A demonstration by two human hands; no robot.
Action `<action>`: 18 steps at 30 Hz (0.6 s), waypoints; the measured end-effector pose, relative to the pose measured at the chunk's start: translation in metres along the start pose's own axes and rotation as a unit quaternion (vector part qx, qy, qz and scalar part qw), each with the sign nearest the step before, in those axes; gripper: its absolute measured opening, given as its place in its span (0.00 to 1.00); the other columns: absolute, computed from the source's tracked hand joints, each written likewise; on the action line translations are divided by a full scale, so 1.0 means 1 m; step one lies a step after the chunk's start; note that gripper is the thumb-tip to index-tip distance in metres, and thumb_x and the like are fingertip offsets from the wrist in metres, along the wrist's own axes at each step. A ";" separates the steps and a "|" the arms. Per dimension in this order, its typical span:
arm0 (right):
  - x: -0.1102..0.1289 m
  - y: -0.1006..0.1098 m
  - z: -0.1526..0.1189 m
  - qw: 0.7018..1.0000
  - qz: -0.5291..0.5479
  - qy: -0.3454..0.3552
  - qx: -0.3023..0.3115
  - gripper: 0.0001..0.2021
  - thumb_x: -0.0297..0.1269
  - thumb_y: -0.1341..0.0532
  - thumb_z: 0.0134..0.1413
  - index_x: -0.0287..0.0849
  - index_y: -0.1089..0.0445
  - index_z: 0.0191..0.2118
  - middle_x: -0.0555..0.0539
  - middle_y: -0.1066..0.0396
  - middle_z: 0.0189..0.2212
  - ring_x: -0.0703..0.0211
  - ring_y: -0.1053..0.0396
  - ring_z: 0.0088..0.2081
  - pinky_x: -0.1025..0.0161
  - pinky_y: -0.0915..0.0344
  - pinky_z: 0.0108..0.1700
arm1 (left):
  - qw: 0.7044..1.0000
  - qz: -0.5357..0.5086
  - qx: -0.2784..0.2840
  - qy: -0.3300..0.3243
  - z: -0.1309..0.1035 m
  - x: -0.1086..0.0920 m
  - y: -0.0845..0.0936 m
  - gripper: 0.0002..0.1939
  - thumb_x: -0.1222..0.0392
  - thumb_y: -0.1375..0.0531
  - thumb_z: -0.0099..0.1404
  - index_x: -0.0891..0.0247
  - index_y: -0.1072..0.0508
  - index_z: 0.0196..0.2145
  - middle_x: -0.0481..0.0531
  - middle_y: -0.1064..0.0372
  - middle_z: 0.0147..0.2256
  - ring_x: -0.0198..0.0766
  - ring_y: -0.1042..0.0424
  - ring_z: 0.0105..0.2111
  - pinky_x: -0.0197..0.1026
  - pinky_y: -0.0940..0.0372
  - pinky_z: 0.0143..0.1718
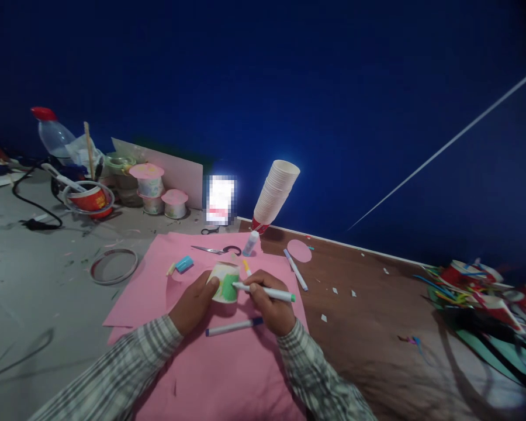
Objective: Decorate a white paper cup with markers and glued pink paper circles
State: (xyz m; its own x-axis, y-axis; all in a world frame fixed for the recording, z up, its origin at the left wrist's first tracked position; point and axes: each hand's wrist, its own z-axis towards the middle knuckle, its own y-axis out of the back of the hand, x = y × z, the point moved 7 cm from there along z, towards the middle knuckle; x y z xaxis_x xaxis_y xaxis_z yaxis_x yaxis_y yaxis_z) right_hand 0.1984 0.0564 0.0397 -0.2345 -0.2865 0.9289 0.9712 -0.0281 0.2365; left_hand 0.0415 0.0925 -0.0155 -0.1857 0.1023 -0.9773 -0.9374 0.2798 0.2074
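Observation:
My left hand [194,305] grips a small paper cup [225,283] by its side, tilted above pink paper. A green patch covers part of the cup's wall. In my right hand [269,301] is a white marker [267,291] with a green end, its tip touching or very near the green patch. Below the hands lies another marker [232,327] with dark blue ends. Just behind the cup are a yellow marker piece [246,268], a glue stick [250,244] and scissors [217,251]. Part of the right fingers is hidden behind the marker.
Pink paper sheets [158,374] cover the table's middle. A tall stack of paper cups [277,190] leans near the blue wall. Decorated cups [151,180] stand back left, by a tape roll [114,266]. A blue marker [296,270] and pink disc [299,251] lie right; clutter [473,292] fills the far right.

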 end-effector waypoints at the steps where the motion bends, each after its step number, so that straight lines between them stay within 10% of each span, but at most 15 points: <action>1: -0.001 0.002 0.000 1.000 0.002 -0.003 -0.012 0.08 0.35 0.44 0.50 0.42 0.27 0.30 0.53 0.34 0.18 0.63 0.40 0.17 0.67 0.41 0.21 | 1.000 0.001 0.002 -0.003 0.000 0.000 0.000 0.26 0.38 0.55 0.57 0.58 0.31 0.39 0.50 0.28 0.37 0.44 0.31 0.38 0.47 0.37 0.44; 18: 0.001 -0.002 0.000 0.999 0.007 -0.007 0.034 0.09 0.34 0.44 0.49 0.42 0.26 0.27 0.52 0.32 0.19 0.59 0.36 0.22 0.66 0.39 0.25 | 1.000 0.025 -0.006 0.005 0.000 0.000 0.001 0.26 0.36 0.56 0.56 0.58 0.31 0.35 0.49 0.28 0.33 0.43 0.32 0.34 0.47 0.36 0.41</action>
State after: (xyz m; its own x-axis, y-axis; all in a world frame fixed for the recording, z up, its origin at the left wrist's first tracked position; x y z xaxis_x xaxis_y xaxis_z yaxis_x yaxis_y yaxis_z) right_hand 0.1957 0.0567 0.0401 -0.2224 -0.2723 0.9361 0.9694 0.0407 0.2422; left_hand 0.0402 0.0929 -0.0153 -0.2351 0.1072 -0.9660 -0.9302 0.2635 0.2556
